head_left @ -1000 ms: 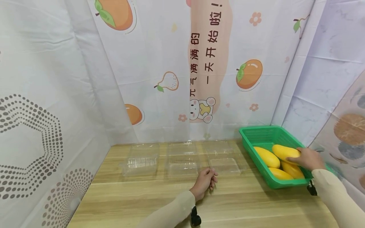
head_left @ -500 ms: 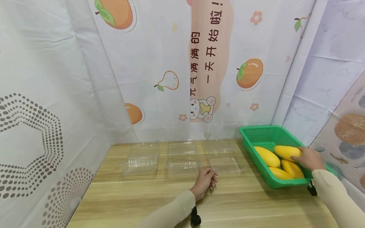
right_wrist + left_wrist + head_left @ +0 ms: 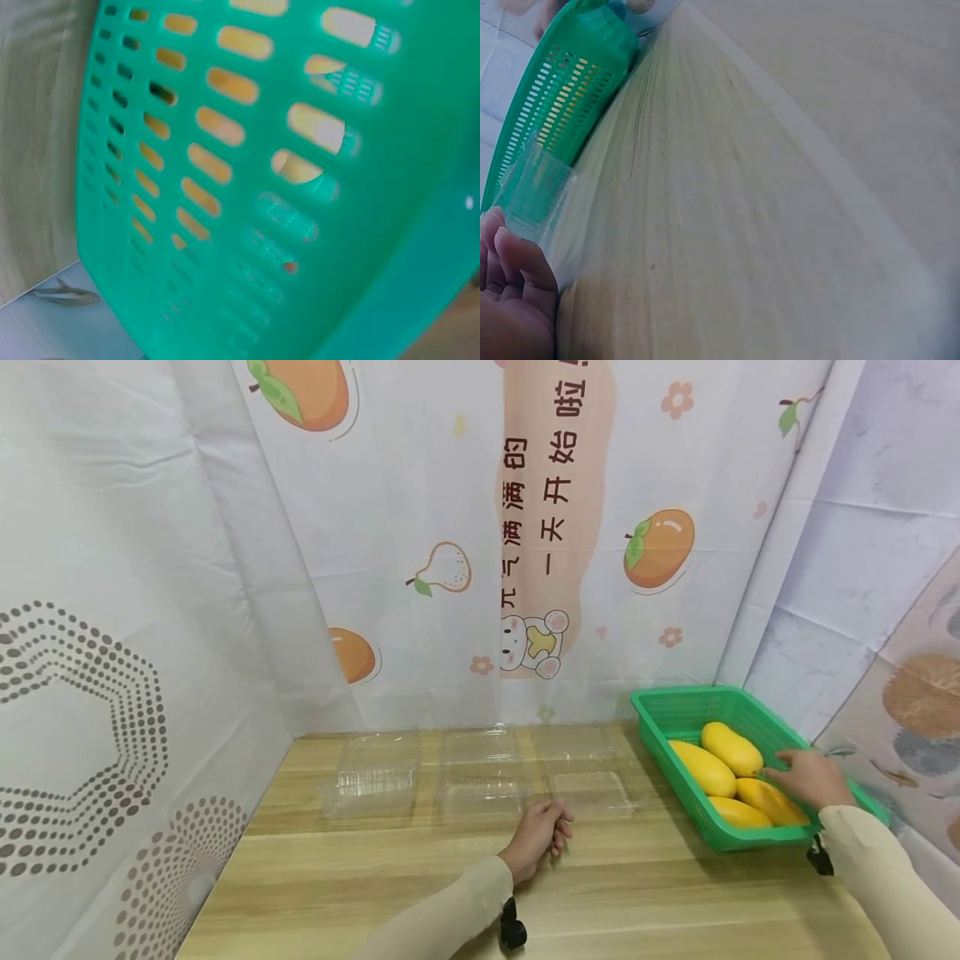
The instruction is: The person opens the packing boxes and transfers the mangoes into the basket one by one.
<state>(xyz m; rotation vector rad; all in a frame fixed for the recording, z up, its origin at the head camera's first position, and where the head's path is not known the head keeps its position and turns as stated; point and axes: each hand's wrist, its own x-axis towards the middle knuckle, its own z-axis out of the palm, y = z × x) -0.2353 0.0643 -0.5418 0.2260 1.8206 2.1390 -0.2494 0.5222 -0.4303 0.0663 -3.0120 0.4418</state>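
Note:
My right hand (image 3: 812,778) is over the right rim of a green plastic basket (image 3: 678,781), its fingers spread and holding nothing. Just left of its fingertips lies a yellow mango (image 3: 732,749), on top of or beside several other mangoes (image 3: 772,802). In the right wrist view the slotted basket wall (image 3: 225,150) hides most of the hand, and yellow shows through the slots. My left hand (image 3: 537,837) rests on the table with fingers loosely curled and nothing in them. It lies near the front edge of a clear plastic box (image 3: 592,789).
Two more clear lidded boxes stand in the row to the left, one in the middle (image 3: 483,793) and one at the far left (image 3: 375,781). The wooden table (image 3: 360,877) ends at printed curtains (image 3: 420,643) behind and on both sides.
My right hand has let go of the upper mango, which now lies further left and turned in the basket. The left hand stays where it was.

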